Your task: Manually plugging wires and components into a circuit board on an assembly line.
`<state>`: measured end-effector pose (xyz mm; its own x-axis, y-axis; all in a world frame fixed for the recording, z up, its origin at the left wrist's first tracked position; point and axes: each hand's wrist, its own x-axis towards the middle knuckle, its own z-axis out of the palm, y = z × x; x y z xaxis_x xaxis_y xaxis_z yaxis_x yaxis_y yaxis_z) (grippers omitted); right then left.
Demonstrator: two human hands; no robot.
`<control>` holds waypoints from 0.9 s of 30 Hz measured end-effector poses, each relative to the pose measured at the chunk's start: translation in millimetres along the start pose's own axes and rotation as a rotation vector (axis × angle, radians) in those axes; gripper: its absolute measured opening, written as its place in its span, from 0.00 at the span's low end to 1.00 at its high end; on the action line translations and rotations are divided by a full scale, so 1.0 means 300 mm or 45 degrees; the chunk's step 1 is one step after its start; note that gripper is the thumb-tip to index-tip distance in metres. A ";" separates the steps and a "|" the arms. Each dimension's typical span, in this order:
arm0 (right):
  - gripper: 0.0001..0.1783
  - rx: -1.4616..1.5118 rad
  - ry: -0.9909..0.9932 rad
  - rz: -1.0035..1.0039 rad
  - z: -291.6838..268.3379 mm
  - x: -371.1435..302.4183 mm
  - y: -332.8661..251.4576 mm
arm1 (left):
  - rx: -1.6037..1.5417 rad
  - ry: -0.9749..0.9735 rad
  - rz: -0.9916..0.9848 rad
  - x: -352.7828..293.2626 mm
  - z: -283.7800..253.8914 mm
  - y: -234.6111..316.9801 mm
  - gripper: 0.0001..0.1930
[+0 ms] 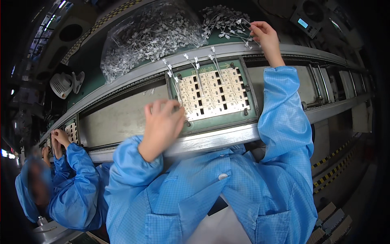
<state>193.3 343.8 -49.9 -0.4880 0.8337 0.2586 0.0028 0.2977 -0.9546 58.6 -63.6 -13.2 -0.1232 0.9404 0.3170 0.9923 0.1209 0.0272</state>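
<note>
white cables (197, 65) overhang board (211, 107) | clear bag (152, 34) beyond rail (228, 49) | co-worker (79, 195) left

A metal conveyor line (219, 140) runs left to right, a green worktop (92, 73) along its far side. A white fan (61, 86) stands at left. Strip lights (62, 4) shine far left; far right, a dark box (311, 30) bears a lit screen (302, 23). Black-and-yellow tape (331, 173) marks the dim floor (348, 182) at near right.
</note>
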 end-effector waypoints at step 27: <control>0.16 0.314 -0.230 -0.094 0.049 -0.088 -0.119 | 0.247 0.148 0.484 0.843 0.347 -0.255 0.10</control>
<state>193.2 304.4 -24.8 -0.6263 0.7112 0.3192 -0.2396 0.2140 -0.9470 -49.7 198.0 -33.7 0.2634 0.8889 0.3749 0.9447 -0.1590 -0.2868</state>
